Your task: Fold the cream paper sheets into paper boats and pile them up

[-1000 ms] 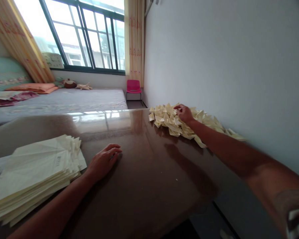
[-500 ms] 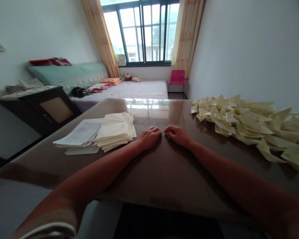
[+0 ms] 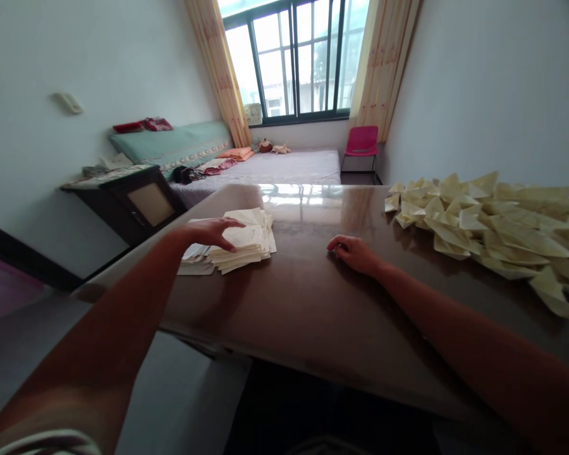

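Note:
My left hand (image 3: 212,233) is over the left side of a stack of cream paper sheets (image 3: 249,237), thumb and fingers spread, nothing held. Whether it touches the top sheet I cannot tell. Partly hidden under that hand and wrist lies a pile of whiter printed paper (image 3: 195,268), beside the cream stack. On the glossy brown table (image 3: 289,309), to the right of the stack, rests my right hand (image 3: 353,251). Its fingers are loosely bent with a gap to the thumb, and I see nothing in it. Folded cream paper pieces (image 3: 483,221) are heaped beyond it on the right.
The table's near edge runs below both forearms. Behind the table stand a bed (image 3: 294,165) with a green headboard, a pink chair (image 3: 361,140) and a window (image 3: 296,63). A dark cabinet (image 3: 145,202) is at the left.
My left hand has moved left from beside my right hand to above the paper stack, its fingers spreading. My right hand stays on the table. The view has turned a little left.

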A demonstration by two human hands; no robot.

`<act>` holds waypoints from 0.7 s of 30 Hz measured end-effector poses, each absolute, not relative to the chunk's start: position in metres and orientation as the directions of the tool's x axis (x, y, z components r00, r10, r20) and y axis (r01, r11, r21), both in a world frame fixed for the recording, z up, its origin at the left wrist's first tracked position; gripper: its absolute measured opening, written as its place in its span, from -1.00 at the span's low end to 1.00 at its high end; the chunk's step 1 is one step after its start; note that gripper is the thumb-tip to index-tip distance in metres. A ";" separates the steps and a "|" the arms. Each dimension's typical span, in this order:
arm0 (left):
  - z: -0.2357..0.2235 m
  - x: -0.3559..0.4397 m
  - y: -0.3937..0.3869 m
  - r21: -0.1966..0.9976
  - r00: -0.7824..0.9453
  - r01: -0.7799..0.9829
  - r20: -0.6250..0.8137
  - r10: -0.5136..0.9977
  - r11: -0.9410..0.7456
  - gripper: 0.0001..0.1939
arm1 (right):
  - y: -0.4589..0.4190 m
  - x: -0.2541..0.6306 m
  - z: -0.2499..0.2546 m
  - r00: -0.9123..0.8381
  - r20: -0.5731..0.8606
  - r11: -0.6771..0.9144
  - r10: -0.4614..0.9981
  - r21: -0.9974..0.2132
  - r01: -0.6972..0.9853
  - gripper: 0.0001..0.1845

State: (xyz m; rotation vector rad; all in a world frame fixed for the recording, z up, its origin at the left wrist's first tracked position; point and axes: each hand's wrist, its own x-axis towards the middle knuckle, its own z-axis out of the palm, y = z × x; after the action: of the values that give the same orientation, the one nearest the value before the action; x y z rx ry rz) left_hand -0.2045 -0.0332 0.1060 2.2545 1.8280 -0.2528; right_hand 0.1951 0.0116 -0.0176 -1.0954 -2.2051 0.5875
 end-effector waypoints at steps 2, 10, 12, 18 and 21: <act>0.102 -0.220 -0.038 0.070 0.181 0.983 -0.289 0.940 -0.167 -0.04 | 0.011 0.195 -0.017 -0.478 0.319 0.564 0.818 -0.607 0.560 -0.76; 0.089 -0.236 -0.043 0.248 0.127 0.967 -0.274 0.953 -0.058 -0.09 | 0.008 0.195 -0.016 -0.467 0.336 0.571 0.818 -0.572 0.589 -0.76; 0.088 -0.238 -0.047 0.228 0.126 0.972 -0.264 0.956 -0.065 -0.10 | 0.008 0.195 -0.016 -0.466 0.338 0.573 0.818 -0.565 0.594 -0.76; 0.085 -0.228 -0.059 0.099 0.107 0.991 -0.204 0.973 -0.088 -0.19 | 0.007 0.195 -0.016 -0.473 0.347 0.584 0.810 -0.556 0.591 -0.76; 0.082 -0.222 -0.063 0.055 0.116 0.993 -0.184 0.976 -0.107 -0.33 | 0.007 0.195 -0.017 -0.477 0.349 0.588 0.807 -0.562 0.582 -0.76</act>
State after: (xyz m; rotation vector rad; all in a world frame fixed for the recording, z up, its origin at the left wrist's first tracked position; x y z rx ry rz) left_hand -0.2219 -0.0626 0.0823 2.2176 1.9803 -0.1513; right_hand 0.1949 0.0072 -0.0168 -1.0987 -2.2261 0.4955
